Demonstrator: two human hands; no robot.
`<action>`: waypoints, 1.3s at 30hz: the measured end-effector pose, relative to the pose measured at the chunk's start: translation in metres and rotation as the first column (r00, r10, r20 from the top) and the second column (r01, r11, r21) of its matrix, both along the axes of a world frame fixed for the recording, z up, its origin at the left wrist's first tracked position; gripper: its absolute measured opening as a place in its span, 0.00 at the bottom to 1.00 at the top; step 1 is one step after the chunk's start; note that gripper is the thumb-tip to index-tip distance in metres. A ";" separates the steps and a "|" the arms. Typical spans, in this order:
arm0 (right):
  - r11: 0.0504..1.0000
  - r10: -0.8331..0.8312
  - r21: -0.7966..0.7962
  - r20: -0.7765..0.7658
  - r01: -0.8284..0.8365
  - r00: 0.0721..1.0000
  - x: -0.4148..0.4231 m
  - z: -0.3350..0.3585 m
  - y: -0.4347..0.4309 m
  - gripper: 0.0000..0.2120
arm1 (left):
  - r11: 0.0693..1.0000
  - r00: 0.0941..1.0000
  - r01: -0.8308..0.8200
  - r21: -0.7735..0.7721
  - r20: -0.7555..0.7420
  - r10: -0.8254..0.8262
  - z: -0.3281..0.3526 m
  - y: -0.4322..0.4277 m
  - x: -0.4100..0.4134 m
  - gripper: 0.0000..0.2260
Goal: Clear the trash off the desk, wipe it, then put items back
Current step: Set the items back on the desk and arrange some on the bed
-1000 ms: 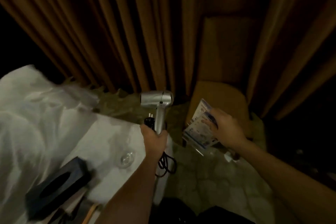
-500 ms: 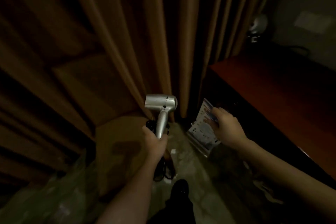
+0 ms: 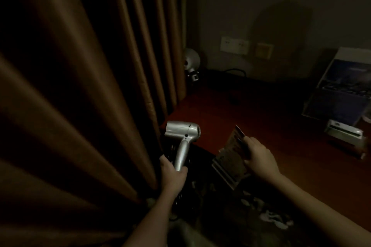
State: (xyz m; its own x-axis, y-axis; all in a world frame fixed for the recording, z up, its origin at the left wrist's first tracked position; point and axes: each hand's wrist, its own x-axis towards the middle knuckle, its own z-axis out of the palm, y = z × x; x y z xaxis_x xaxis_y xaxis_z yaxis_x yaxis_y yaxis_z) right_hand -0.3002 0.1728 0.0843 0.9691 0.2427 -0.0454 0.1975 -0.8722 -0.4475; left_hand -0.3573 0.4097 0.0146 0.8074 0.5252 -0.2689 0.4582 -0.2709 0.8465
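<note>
Hair dryer (image 3: 181, 133) is gripped by its handle in the left hand (image 3: 173, 174). What appears to be a leaflet holder (image 3: 228, 161) is held in the right hand (image 3: 259, 156). Both are at the near edge of the desk (image 3: 251, 118). Each should be set well inside the bare top, with the dryer laid flat.

Very dim, grainy, wide-angle distortion

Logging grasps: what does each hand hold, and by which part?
Left hand grips the hair dryer by its handle; right hand holds the leaflet holder by its right edge.
</note>
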 end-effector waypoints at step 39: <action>0.861 -0.445 -0.195 0.159 0.470 0.881 0.349 -0.057 -0.172 0.22 | 0.782 0.787 0.616 0.092 -0.116 -0.606 -0.062 -0.260 0.507 0.34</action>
